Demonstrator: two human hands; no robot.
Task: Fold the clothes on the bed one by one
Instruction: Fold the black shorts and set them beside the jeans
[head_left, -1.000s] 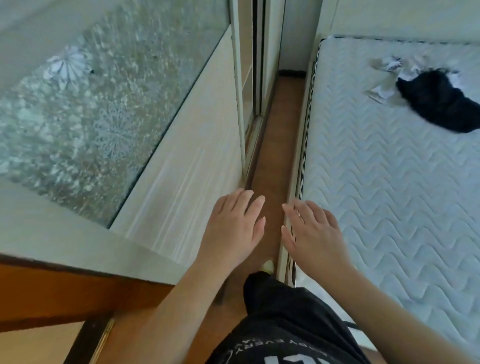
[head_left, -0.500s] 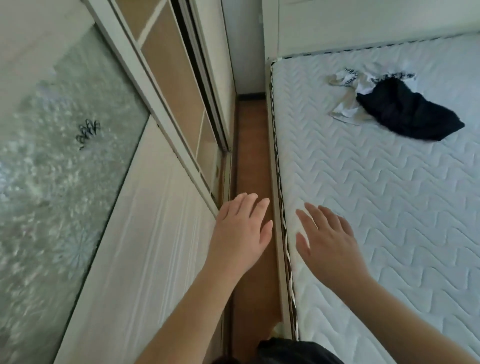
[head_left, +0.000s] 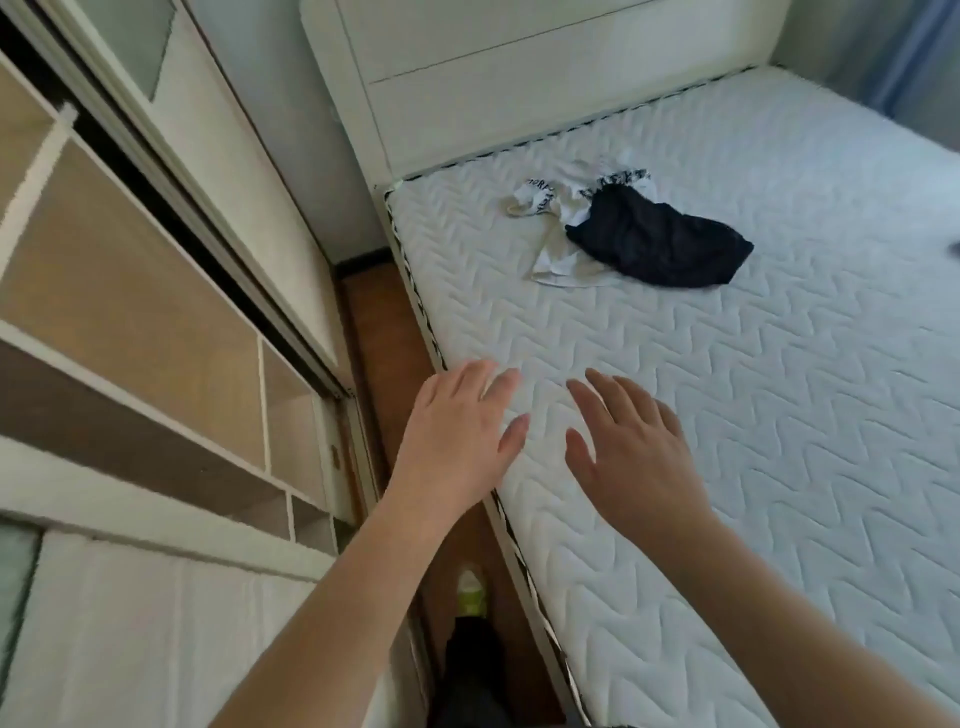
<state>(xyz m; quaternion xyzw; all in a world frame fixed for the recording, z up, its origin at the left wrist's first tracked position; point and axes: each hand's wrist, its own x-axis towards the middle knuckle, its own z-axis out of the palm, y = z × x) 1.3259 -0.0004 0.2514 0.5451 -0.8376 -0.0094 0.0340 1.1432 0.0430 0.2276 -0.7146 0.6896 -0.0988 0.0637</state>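
My left hand (head_left: 457, 436) has its fingers (head_left: 498, 384) straight and a little spread, palm down, holding nothing. It sits over the near side edge of the bed, the fingertips above the mattress and the wrist out over the gap beside it. My right hand (head_left: 631, 457) lies just beside it, a narrow strip of mattress between the two thumbs. Its fingers are also extended and fanned, palm down, with nothing in them. I cannot tell whether either palm actually rests on the quilting or floats just above it.

Both forearms run back toward me from the bottom of the view, bare.

The bed (head_left: 753, 415) carries a white quilted mattress with a wavy stitched pattern. The clothes are well apart from my hands, up near the head end. A black garment (head_left: 660, 241) lies crumpled there, and a white garment with black lettering (head_left: 553, 208) lies partly under it, spreading out to its left and toward me. Neither one is folded. Behind them stands the white headboard (head_left: 519, 78).

To the left of the bed runs a narrow strip of brown floor (head_left: 384, 332). Down by my feet I see a pale shoe toe (head_left: 470, 587), I think, though it is blurred. Beyond the floor strip stands the wardrobe (head_left: 156, 291), its sliding door pushed back to show tan shelves with white dividers.
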